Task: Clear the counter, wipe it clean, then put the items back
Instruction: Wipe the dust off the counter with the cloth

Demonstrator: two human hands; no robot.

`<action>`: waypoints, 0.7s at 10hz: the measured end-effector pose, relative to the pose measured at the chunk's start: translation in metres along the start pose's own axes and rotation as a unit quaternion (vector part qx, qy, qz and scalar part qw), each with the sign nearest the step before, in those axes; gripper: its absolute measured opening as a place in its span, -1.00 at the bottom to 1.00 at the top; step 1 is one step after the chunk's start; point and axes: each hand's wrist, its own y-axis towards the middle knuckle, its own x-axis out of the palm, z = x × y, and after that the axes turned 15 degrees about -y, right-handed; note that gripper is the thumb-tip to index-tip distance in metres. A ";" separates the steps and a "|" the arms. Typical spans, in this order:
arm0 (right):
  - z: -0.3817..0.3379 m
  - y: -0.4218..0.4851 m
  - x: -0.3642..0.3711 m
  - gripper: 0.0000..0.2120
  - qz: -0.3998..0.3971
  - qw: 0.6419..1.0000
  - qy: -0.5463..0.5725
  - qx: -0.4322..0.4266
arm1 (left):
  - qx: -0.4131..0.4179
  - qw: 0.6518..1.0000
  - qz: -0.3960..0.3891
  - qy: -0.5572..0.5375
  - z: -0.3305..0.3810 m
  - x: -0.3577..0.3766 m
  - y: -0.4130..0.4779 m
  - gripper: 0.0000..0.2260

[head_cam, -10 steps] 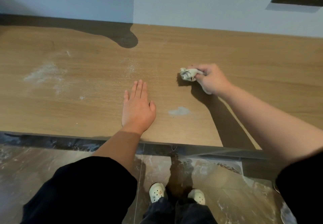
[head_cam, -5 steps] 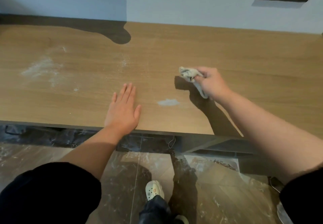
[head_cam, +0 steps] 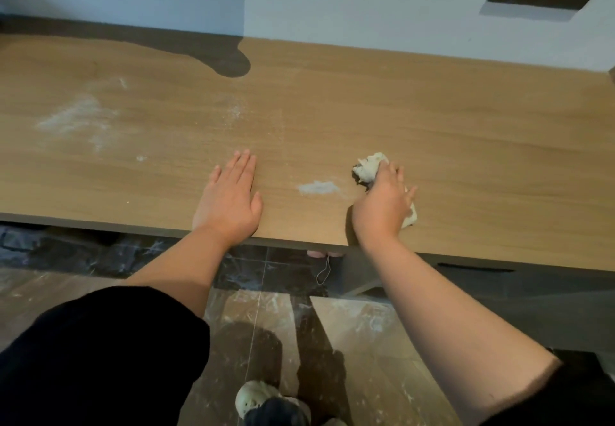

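Near the counter's point(head_cam: 432, 133) front edge, the left hand point(head_cam: 229, 199) lies flat for support while the right hand point(head_cam: 382, 206) clutches a crumpled cloth point(head_cam: 369, 168) beside the white smear point(head_cam: 317, 188).

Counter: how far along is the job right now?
Clearing looks done: no items show on the counter. Wiping is in hand: the right hand grips a crumpled cloth beside a white smear, the left hand rests flat. Left: that smear, the powdery patches farther left, then returning the items.
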 end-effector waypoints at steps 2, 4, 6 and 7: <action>-0.046 0.001 -0.007 -0.48 -0.042 0.976 0.073 -0.203 | 0.002 1.000 0.003 -0.009 -0.001 0.000 0.001 -0.45; -0.026 0.000 -0.010 -0.46 -0.134 0.938 0.088 -0.308 | 0.006 1.000 -0.002 0.009 0.000 0.000 0.000 -0.45; 0.005 -0.033 -0.016 -0.52 -0.229 0.884 0.075 -0.401 | 0.002 1.000 -0.008 0.029 0.001 0.000 0.000 -0.46; 0.016 -0.041 -0.029 -0.57 -0.291 0.873 0.164 -0.354 | 0.003 1.000 -0.009 0.027 0.001 0.000 0.001 -0.46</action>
